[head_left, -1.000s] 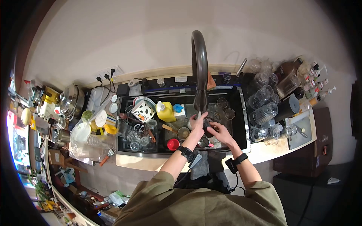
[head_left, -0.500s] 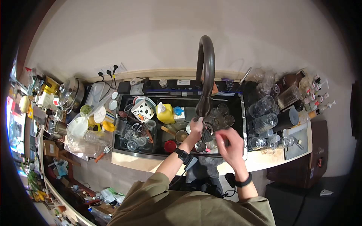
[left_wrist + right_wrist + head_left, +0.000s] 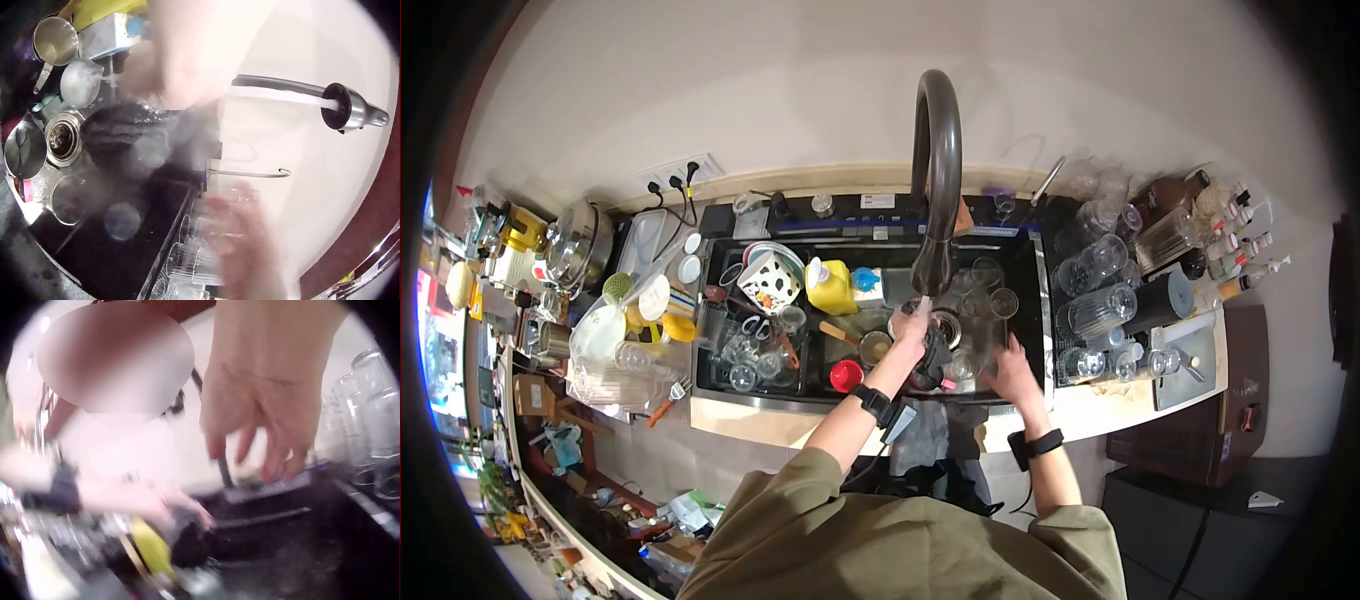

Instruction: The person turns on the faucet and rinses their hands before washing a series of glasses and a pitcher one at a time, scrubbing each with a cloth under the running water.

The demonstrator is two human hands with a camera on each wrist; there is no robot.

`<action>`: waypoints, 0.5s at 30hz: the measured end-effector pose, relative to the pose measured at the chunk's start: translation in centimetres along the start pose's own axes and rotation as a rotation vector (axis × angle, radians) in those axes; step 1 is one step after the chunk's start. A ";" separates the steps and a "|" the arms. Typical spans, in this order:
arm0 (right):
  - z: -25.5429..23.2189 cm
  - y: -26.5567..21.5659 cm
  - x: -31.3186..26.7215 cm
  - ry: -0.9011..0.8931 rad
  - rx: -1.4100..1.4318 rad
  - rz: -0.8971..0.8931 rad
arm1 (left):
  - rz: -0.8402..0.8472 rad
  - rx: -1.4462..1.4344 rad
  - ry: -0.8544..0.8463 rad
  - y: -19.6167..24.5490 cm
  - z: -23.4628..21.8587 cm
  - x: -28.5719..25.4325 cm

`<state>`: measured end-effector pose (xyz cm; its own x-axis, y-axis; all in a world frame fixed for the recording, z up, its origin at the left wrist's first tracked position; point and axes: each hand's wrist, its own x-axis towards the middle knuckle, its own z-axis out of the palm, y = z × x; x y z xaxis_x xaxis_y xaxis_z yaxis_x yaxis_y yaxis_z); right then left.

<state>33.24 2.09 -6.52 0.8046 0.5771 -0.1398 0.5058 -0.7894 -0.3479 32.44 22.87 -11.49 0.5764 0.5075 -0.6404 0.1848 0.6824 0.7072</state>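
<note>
My left hand (image 3: 913,328) is under the tap (image 3: 937,260), gripping a wet dark cloth (image 3: 937,355) that hangs below the fingers. In the left wrist view water (image 3: 281,94) streams from the tap head toward that hand. A white ladle-like cup (image 3: 82,83) shows beside the hand. Over the right part of the sink, my right hand (image 3: 1015,378) is blurred, holding nothing; the right wrist view shows its fingers loosely bent and spread. Below the cloth sits a metal cup (image 3: 26,150) with a pink-red handle. The drain (image 3: 63,139) is visible beside it.
Several clear glasses (image 3: 1003,303) stand in the sink's right side. A red cup (image 3: 846,376) and a yellow jug (image 3: 831,288) are left of my hands. Glassware crowds the left basin, and a rack of glasses (image 3: 1103,308) borders the sink on the right.
My right hand has parted from the left hand, drawn back, then moved forward over the sink's right side. The left hand stays under the tap, the dark cloth now hanging from it.
</note>
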 end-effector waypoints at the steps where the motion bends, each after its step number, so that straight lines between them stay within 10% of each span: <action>1: 0.4 -0.1 -1.0 0.100 0.022 -0.029 | 0.051 0.026 -0.026 -0.9 -0.3 1.1; 11: -21.7 -14.1 -10.2 0.673 0.900 -0.503 | 0.075 -0.078 -0.048 -1.9 -0.3 2.3; 15: -24.1 -16.7 -12.3 0.475 1.436 -0.938 | 0.033 -0.075 -0.050 -0.3 -0.2 0.5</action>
<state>22.44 3.14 23.34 0.5773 0.3737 0.7260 0.3701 0.6728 -0.6406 32.53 22.97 -12.10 0.6208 0.5049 -0.5997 0.1061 0.7039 0.7024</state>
